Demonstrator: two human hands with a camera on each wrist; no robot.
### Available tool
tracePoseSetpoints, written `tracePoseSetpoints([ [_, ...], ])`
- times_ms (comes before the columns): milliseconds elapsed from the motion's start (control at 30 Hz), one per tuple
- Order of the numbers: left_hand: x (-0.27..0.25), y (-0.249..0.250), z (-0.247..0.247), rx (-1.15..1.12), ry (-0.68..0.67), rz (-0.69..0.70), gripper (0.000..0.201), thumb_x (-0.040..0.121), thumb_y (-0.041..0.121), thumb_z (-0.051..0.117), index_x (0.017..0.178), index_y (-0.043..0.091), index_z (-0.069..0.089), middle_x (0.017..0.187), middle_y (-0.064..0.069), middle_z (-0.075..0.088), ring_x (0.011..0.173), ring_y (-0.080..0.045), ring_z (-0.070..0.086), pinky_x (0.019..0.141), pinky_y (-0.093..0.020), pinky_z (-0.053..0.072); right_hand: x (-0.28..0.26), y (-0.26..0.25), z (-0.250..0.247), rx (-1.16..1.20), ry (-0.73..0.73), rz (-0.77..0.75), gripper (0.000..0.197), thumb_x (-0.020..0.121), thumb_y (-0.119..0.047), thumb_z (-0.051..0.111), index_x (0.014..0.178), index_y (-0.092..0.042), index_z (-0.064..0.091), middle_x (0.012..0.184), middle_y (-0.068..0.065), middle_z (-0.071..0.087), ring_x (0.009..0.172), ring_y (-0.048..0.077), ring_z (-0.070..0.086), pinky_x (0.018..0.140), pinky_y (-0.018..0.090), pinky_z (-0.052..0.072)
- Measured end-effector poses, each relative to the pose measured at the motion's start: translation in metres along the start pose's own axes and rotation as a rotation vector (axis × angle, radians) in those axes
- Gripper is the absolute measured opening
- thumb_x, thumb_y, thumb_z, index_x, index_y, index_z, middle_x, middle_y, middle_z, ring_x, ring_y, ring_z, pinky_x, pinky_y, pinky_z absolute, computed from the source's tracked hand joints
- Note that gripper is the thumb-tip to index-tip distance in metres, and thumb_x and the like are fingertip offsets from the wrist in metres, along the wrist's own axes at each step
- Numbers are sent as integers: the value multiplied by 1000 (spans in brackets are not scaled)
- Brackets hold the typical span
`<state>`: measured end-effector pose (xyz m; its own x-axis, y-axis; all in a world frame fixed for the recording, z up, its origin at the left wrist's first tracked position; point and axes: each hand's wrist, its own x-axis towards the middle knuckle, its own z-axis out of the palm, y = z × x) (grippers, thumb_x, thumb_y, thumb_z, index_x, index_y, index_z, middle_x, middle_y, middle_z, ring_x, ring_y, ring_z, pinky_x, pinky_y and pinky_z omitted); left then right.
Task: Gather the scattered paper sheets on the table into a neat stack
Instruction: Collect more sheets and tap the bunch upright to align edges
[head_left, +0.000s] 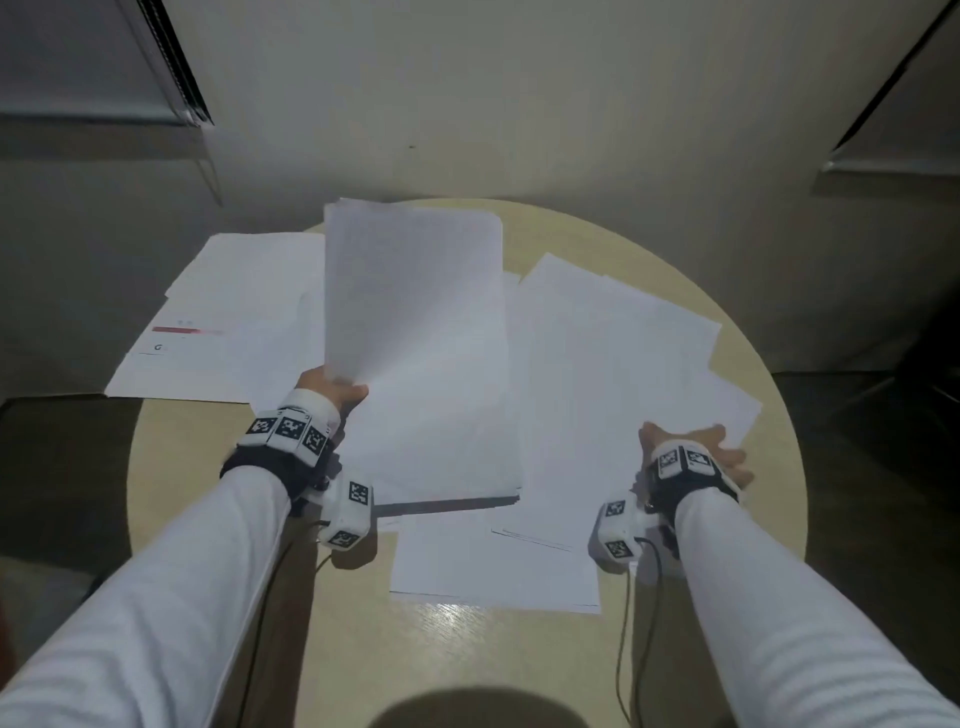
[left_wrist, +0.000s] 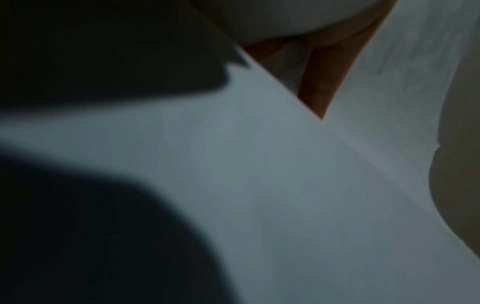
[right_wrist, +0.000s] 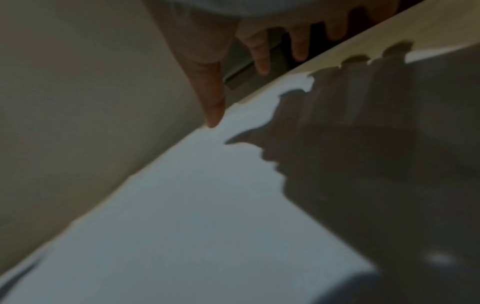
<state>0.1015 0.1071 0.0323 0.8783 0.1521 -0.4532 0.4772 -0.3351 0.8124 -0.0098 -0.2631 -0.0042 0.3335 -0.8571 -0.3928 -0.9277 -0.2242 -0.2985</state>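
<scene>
White paper sheets lie scattered over a round beige table (head_left: 415, 665). My left hand (head_left: 335, 391) grips the near edge of a lifted bundle of sheets (head_left: 410, 291), which stands tilted above a thicker pile (head_left: 447, 447) at the table's middle. In the left wrist view a finger (left_wrist: 322, 82) lies curled against white paper (left_wrist: 259, 185). My right hand (head_left: 696, 447) is spread with straight fingers over the loose sheets on the right (head_left: 613, 364). In the right wrist view its thumb tip (right_wrist: 213, 117) touches the paper (right_wrist: 194, 205); the other fingers (right_wrist: 262, 57) hover apart.
More sheets, one with a red band (head_left: 218, 322), hang over the table's left edge. A single sheet (head_left: 493, 561) lies toward me in front of the pile. Behind the table stands a pale wall (head_left: 519, 104). Cables trail from both wrist units across the near tabletop.
</scene>
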Motion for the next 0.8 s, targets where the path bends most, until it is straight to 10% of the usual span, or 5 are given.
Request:
tracePoseSetpoints([
  [100,-3,-6,8,163,-8,-50,14,83,0,61,92,4,52,66,-12,50,51,-23,43,46,-23,39,-14,12,-1,-6,-61,168,115,62,-80,49,149,-25,-1,157,13,-3,143,39,-3,112,59,6],
  [300,-4,-23,26,435,-11,-134,37,87,2,56,56,8,37,80,-14,51,77,-24,47,73,-27,35,-20,7,14,-162,-132,-10,109,68,-71,58,148,-31,-5,157,15,-6,142,43,-7,113,61,6],
  [433,-11,-21,29,477,-8,-158,39,88,3,55,55,10,35,46,-4,50,71,-26,47,55,-22,34,-16,6,14,-47,-75,-126,100,69,-50,70,145,-38,6,154,5,12,141,37,11,112,54,20],
  [600,-12,-22,29,541,-29,-135,37,88,5,56,58,10,34,83,-14,49,84,-22,43,66,-25,33,-15,-1,8,279,24,-156,105,70,-7,71,145,-40,5,146,4,13,112,35,51,92,43,50],
  [800,-12,-23,28,557,-42,-131,25,87,3,55,65,3,42,63,-8,44,79,-25,44,59,-23,33,-13,-15,-6,411,-94,-30,99,79,-12,61,144,-42,-6,127,13,49,109,33,57,91,40,48],
])
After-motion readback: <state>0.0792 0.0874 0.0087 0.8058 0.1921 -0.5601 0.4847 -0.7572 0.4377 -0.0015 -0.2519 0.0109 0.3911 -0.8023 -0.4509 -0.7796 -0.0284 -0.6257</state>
